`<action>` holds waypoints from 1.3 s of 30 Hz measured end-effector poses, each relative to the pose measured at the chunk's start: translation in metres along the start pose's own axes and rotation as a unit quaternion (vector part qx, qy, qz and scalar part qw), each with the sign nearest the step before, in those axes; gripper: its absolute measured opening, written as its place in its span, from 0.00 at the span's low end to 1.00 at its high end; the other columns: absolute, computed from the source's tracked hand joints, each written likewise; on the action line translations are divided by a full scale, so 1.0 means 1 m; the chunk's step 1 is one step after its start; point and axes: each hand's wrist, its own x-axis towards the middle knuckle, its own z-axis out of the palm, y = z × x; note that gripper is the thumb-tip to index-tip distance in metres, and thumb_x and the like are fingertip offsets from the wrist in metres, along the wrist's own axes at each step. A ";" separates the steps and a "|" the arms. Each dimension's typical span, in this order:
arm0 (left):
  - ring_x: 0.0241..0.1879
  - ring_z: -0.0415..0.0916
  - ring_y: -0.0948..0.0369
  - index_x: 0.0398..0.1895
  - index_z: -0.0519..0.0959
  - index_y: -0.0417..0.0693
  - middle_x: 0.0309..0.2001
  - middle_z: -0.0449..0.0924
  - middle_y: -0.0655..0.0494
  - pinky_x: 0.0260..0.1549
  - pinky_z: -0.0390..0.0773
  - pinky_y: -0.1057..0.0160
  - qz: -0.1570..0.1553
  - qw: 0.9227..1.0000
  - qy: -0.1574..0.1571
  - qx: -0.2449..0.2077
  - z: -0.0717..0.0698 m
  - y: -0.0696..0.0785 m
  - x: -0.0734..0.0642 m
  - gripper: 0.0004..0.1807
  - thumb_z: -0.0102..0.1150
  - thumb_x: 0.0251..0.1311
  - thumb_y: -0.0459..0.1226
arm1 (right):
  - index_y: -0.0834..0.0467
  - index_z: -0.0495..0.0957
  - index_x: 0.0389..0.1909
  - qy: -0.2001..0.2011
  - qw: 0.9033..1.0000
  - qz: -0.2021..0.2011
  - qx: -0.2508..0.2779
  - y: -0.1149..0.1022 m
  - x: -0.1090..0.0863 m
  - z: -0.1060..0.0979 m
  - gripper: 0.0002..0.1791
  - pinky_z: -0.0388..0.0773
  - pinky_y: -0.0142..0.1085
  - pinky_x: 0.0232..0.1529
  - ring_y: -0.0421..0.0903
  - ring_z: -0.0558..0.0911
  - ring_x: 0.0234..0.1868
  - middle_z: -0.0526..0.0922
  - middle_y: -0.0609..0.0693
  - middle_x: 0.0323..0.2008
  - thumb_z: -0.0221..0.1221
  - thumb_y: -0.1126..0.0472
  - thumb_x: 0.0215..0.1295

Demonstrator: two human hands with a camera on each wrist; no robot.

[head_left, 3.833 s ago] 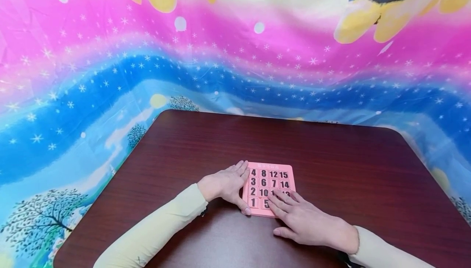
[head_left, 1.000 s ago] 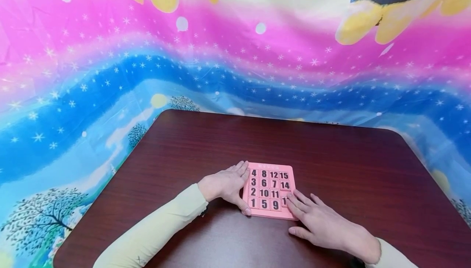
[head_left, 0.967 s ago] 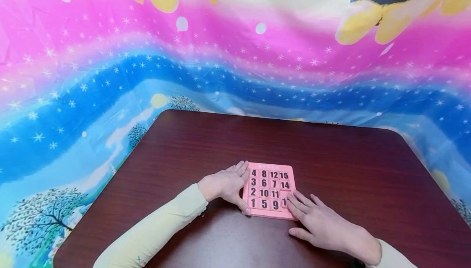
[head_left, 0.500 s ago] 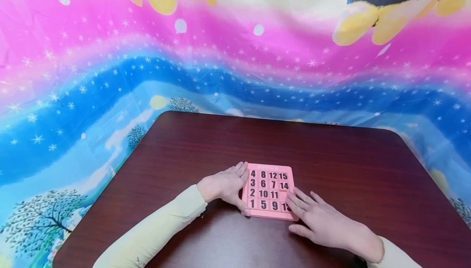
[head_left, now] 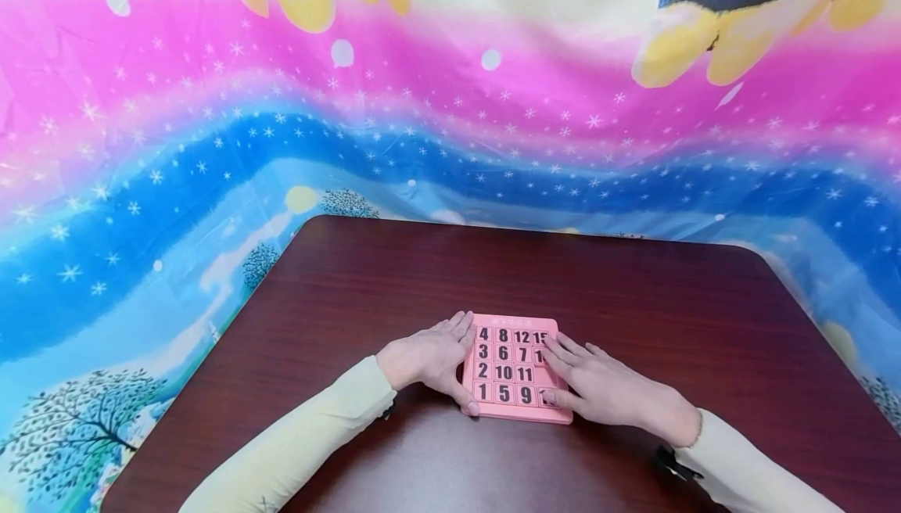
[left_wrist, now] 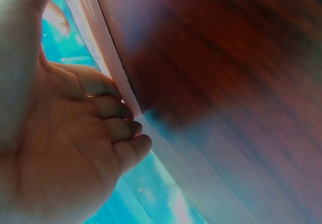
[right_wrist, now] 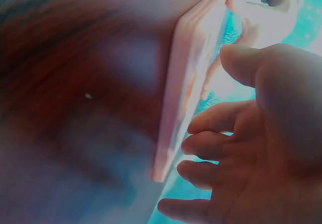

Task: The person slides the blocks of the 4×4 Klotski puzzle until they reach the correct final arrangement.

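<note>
A pink sliding number puzzle (head_left: 517, 417) lies flat on the table, its numbered tiles in rows. In the right column, the third row shows a bare slot (head_left: 544, 374). My left hand (head_left: 432, 356) rests along the puzzle's left edge, fingers extended toward the top and thumb at the near corner. In the left wrist view its fingertips meet the puzzle's side (left_wrist: 108, 48). My right hand (head_left: 605, 384) reaches in from the right with fingers extended. Its fingertips partly cover the 15 tile (head_left: 539, 336) and the 14 tile, while its thumb overlaps the bottom-right tile.
A dark reddish-brown wooden table (head_left: 394, 278) with rounded corners carries the puzzle near its front. Behind and beside it hangs a colourful cloth (head_left: 450, 130) with snowflakes and trees. A black strap (head_left: 677, 462) shows at the right cuff.
The 13 tile has slid from the third row down to the bottom row, leaving the slot above it bare. My right hand has then moved up the right column; the left stays put.
</note>
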 end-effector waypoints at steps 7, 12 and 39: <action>0.79 0.38 0.50 0.77 0.49 0.39 0.79 0.39 0.41 0.78 0.47 0.57 -0.001 1.000 -0.004 0.008 0.000 0.001 0.000 0.73 0.60 0.36 0.78 | 0.61 0.63 0.72 0.001 1.000 0.000 -0.016 0.000 0.000 0.009 0.39 0.62 0.64 0.69 0.59 0.58 0.76 0.62 0.58 0.74 0.53 0.39 0.69; 0.79 0.38 0.51 0.77 0.49 0.39 0.79 0.39 0.42 0.78 0.47 0.57 -0.002 1.000 -0.006 0.007 0.000 0.001 0.001 0.73 0.60 0.37 0.77 | 0.59 0.62 0.73 -0.014 1.000 0.010 -0.012 -0.002 -0.002 0.009 0.40 0.61 0.63 0.70 0.57 0.57 0.77 0.61 0.57 0.75 0.52 0.38 0.69; 0.79 0.39 0.50 0.77 0.49 0.39 0.79 0.39 0.41 0.78 0.48 0.57 -0.002 1.000 -0.006 0.013 -0.001 0.001 0.001 0.73 0.60 0.37 0.77 | 0.63 0.63 0.72 -0.026 0.999 -0.003 0.022 0.008 0.013 -0.008 0.40 0.64 0.62 0.68 0.62 0.55 0.77 0.60 0.61 0.74 0.53 0.39 0.70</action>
